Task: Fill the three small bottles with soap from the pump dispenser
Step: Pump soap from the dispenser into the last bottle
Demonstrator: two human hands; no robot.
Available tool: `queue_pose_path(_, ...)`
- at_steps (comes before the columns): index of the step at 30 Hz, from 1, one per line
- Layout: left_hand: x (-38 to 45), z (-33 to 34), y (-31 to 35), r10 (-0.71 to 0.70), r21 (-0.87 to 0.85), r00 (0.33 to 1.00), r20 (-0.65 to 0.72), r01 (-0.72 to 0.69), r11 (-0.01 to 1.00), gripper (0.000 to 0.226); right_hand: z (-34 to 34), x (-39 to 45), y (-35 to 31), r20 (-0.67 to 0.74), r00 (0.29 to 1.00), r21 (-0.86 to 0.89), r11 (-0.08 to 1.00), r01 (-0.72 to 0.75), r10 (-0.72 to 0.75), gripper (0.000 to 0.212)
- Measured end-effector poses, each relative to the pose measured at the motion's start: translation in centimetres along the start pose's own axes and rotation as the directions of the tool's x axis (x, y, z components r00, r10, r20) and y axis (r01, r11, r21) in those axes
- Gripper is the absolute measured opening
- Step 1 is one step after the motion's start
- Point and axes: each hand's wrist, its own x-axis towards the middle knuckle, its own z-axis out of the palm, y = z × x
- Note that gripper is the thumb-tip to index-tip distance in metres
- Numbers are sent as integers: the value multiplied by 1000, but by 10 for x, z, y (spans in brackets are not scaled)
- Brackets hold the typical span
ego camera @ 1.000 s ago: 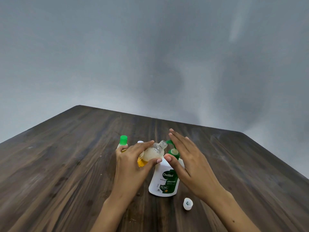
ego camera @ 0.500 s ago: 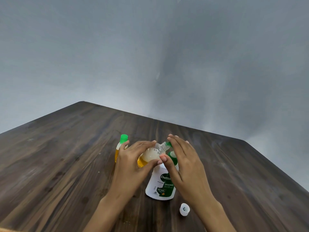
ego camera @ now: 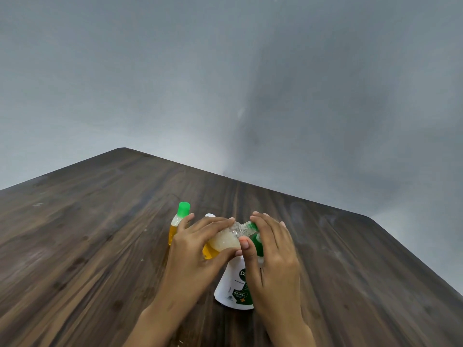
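Head view: our left hand (ego camera: 198, 249) holds the little bottle (ego camera: 225, 240) tipped so its mouth meets the pump dispenser (ego camera: 234, 284); right hand (ego camera: 273, 251), fingers straight, presses the pump

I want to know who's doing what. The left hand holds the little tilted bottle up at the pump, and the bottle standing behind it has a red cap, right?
Not quite. The cap on the standing small bottle is green, not red, as the head view shows. The rest holds: the left hand holds the tilted bottle at the pump dispenser.
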Motion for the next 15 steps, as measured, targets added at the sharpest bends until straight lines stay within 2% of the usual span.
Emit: queue_pose_path(15, -3, -2, 4, -33, -4, 999, 6, 33, 999, 48, -5, 3, 2, 41, 999, 43, 999, 17, -19, 63)
